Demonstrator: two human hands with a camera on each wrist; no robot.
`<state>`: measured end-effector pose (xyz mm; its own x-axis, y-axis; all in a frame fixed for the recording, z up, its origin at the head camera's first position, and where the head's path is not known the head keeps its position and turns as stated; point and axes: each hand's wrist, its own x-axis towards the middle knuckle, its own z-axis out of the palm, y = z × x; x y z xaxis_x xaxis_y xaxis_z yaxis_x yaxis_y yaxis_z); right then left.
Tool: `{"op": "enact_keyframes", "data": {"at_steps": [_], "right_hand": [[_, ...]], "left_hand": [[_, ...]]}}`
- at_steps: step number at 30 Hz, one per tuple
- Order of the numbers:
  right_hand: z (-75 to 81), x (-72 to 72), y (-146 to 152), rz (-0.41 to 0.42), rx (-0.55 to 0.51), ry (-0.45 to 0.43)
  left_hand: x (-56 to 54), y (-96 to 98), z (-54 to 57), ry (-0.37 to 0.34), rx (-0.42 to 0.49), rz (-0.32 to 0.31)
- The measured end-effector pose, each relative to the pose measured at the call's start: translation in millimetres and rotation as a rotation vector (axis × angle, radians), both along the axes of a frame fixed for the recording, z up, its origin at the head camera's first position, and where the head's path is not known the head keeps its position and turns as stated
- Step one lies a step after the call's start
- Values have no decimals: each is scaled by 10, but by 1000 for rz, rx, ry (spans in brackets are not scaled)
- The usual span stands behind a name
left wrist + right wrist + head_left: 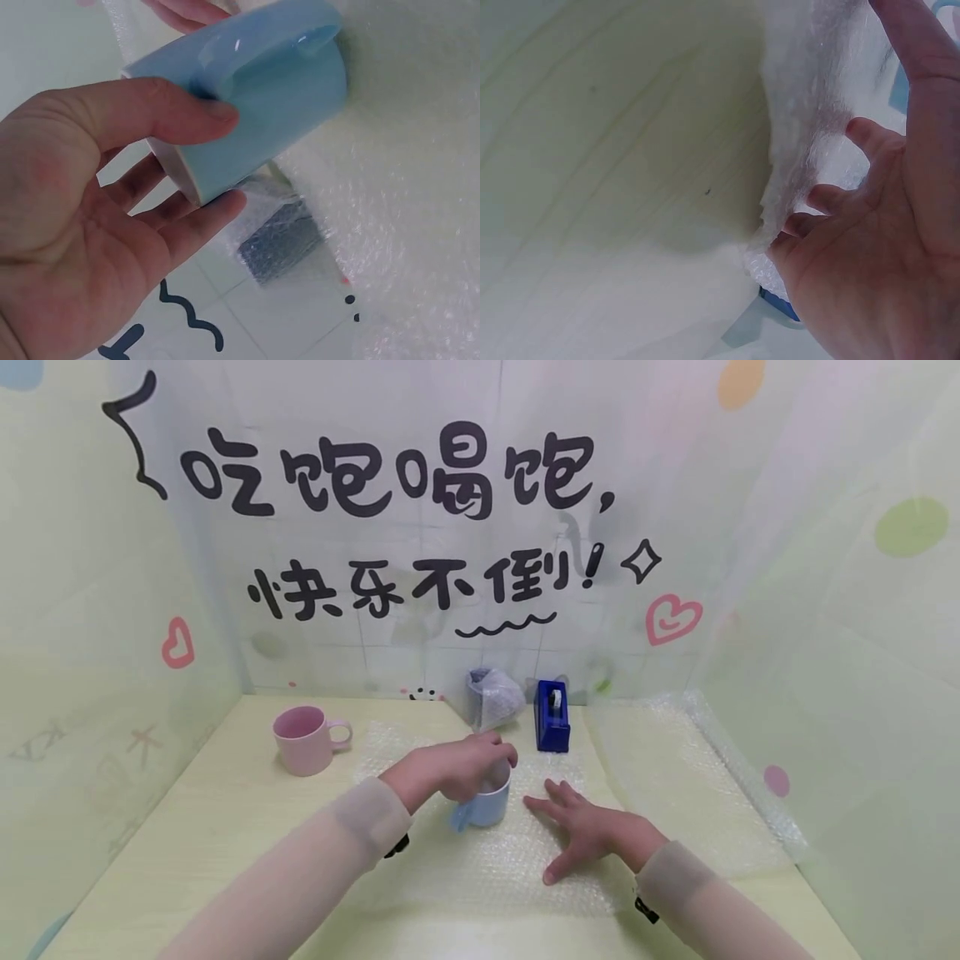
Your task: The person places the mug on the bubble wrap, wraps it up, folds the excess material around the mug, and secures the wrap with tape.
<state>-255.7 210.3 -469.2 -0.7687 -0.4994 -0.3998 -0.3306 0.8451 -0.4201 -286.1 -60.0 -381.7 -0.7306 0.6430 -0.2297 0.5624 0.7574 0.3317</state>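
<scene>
My left hand (468, 768) reaches over a light blue mug (489, 810) and grips it at the rim. In the left wrist view the thumb lies against the mug's outer wall (292, 105) near its handle, with the other fingers at the mouth. The mug stands on a sheet of bubble wrap (480, 877). To the right of it, my right hand (588, 827) is spread over the same sheet with its fingers apart. The right wrist view has those fingers along the edge of the bubble wrap (799, 112).
A pink mug (303, 745) stands at the left. Behind the blue mug are a bubble-wrapped item (498, 697) and a blue tape dispenser (552, 718). More bubble wrap (690, 777) lies at the right. Printed curtains (825, 635) enclose the table on the sides and back.
</scene>
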Motion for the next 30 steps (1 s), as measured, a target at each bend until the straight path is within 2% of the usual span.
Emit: {"op": "enact_keyframes", "data": {"at_steps": [6, 18, 26, 30], "right_hand": [[-1, -10, -4, 16, 2, 0], [17, 21, -2, 17, -17, 7], [2, 27, -5, 18, -18, 12], [-21, 12, -2, 18, -23, 11]], "left_hand": [[-60, 0, -92, -9, 36, 22], [-195, -8, -100, -45, 70, 40], [-189, 14, -84, -51, 89, 53], [-201, -3, -149, -75, 124, 66]]}}
